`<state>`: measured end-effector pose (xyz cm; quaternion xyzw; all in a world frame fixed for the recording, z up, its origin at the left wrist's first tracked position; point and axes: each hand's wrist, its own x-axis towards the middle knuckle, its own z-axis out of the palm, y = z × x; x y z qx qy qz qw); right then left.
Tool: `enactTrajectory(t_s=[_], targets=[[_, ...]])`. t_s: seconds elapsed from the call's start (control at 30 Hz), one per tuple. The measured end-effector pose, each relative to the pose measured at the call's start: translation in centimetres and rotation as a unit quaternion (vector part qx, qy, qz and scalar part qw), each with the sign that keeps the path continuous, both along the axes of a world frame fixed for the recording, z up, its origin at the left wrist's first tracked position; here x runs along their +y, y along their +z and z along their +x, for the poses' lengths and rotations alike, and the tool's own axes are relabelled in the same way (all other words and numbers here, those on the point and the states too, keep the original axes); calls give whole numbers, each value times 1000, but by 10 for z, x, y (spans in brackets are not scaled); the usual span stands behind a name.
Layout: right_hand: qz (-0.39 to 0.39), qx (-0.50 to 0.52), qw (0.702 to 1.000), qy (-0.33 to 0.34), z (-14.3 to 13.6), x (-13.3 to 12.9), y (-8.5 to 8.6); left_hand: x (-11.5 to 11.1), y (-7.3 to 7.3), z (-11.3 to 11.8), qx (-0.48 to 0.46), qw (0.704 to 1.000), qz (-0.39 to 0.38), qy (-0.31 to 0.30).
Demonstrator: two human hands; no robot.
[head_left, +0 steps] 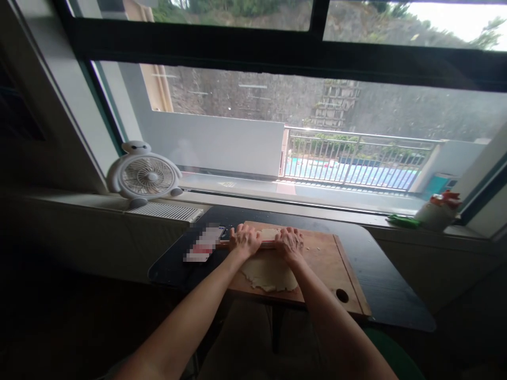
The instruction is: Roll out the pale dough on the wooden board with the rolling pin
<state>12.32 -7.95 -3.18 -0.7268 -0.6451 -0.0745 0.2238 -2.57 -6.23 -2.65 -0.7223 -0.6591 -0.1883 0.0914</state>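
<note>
Gripping a rolling pin (270, 244) with the left hand (245, 240) and the right hand (291, 243), curling the fingers of both over its top and leaving a short stretch bare between them. Letting 1 end poke out just past the left hand, but not showing how far around underneath the fingertips are reaching. Resting the pin across a flat sheet of dough (271, 272), lying on a wooden board (322, 269) with its ragged edge toward the body and a smaller part beyond the pin. Having crumbs (318, 248) near the right hand and 1 round hole (342, 296) at the board's near right corner. Working at a dark table (386, 279), with a phone (204, 245) left of the board. Facing a window (206, 43), with a white fan (150, 177) at its lower left and a green cloth (403, 220) at its lower right.
</note>
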Motion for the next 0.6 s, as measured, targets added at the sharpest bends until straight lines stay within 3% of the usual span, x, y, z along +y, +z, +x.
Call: enactTrajectory(t_s=[0.13, 0.23, 0.6], targets=[[12, -13, 1000, 12, 1, -17, 1, -22, 1, 1, 1, 1000, 25, -19], [10, -17, 1000, 9, 0, -20, 3, -26, 4, 2, -2, 999, 28, -17], [-21, -8, 1000, -9, 0, 13, 4, 16, 7, 3, -6, 999, -35, 3]])
